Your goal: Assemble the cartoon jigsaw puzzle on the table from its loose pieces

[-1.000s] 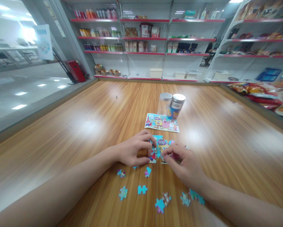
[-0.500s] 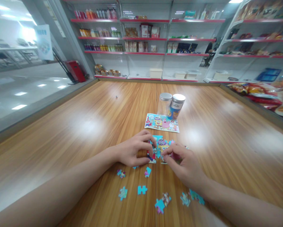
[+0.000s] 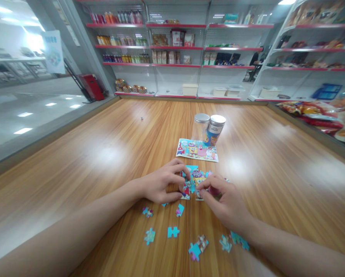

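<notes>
On the near half of the worktop [image 3: 126, 134], between the two hands, a partly joined puzzle [image 3: 195, 174] is laid flat, its sides partly hidden by fingers. Its upper stretch appears to be linked across, while a notch of bare wood is left at the lower edge, between the red left section and the yellow middle one.

The left section is covered by the left hand [image 3: 165, 184], with thumb and fingers curved and their tips set on or just over it; whether its grip is tightened on a piece or merely steadying cannot be made out. At the right hand [image 3: 223, 196], thumb and forefinger are brought close together over the lower middle section — whether anything is pinched between them is not shown clearly.

The step in hand is judged to be the fitting and aligning of joined sections. For the next move, a matching piece seems to be called for at the notch, with the neighbouring sections kept flat so that no joint is sprung.

Loose pieces [image 3: 173, 232] are scattered nearer the wearer, one partly hidden beneath the left hand. Beyond the puzzle a printed sheet [image 3: 197, 150] is laid — apparently the reference — with a clear jar [image 3: 200, 127] and a labelled jar [image 3: 215, 132] stood at its far edge.
</notes>
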Demonstrator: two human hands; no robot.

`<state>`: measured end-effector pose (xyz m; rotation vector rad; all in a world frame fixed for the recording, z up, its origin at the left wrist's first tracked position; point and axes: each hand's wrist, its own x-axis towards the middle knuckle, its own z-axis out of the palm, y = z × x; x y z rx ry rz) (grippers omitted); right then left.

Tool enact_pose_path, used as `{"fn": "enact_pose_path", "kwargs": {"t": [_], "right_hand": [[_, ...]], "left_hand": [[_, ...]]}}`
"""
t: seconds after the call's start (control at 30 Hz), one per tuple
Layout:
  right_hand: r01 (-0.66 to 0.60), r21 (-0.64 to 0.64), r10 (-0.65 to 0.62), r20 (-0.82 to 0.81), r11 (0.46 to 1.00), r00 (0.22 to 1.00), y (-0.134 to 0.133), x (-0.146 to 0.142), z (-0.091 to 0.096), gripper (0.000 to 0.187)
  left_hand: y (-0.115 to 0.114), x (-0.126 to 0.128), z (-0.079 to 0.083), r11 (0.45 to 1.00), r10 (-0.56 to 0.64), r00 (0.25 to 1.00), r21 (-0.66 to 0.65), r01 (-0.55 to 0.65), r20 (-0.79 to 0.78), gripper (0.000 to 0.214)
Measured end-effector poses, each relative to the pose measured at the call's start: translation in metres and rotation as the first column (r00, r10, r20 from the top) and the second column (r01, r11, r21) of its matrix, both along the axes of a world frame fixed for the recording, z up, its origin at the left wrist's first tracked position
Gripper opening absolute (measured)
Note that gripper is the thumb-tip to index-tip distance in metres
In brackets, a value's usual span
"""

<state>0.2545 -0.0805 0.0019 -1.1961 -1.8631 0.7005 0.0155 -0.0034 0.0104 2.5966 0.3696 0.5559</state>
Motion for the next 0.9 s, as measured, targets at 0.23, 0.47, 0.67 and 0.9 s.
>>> {"fn": "enact_pose_path", "kwargs": {"t": [0.23,0.47,0.67,0.9], "right_hand": [[-0.011,0.015,0.011,0.004,1.000,1.000,-0.0006,0.0006,-0.0028,0.013],[-0.015,-0.016,0.015,0.011,1.000,1.000,-0.0002,0.0010,-0.0035,0.013],[-0.016,-0.021,0.017,0.031,1.000,0.999,0.0002,0.0005,-0.0032,0.014],[-0.027,-0.003,0.027,0.051,1.000,0.998,-0.0008,0.0004,-0.0064,0.013]], "left_hand": [[0.0002,-0.0006,-0.0009,1.000,0.003,1.000,-0.003,-0.003,0.014,0.005],[0.0001,-0.0005,0.0000,1.000,0.003,1.000,0.010,-0.003,0.010,0.007],[-0.0001,-0.0001,0.0008,1.000,-0.002,1.000,0.008,0.001,0.004,0.008],[0.0000,-0.0004,0.0012,1.000,-0.003,1.000,0.003,0.003,-0.002,0.006]]}}
